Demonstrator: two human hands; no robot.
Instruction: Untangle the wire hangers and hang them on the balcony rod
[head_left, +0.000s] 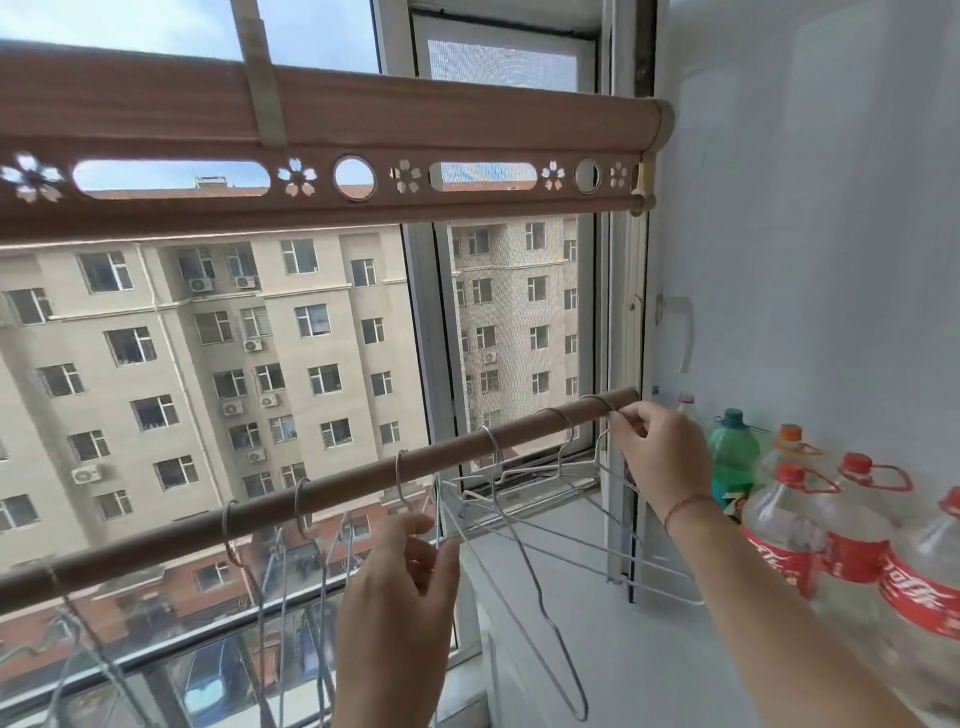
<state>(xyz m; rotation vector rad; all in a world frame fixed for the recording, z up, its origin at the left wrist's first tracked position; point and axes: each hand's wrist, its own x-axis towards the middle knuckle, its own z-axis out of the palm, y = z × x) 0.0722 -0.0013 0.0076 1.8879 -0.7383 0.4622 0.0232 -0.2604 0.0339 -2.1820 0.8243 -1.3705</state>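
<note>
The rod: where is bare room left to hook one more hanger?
The rod is bare between the two hooks above the left hand, and longer further left. Its right end, near the right hand, is crowded with hooks.

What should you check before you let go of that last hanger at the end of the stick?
1. End hanger hooked over the rod: ok.
2. Right hand pinches its neck: ok.
3. Left hand grips a wire of the middle hangers: ok.
4. The middle hangers untangled: not ok, their wires cross.
5. Bottles clear of swinging wires: cannot tell.
</note>
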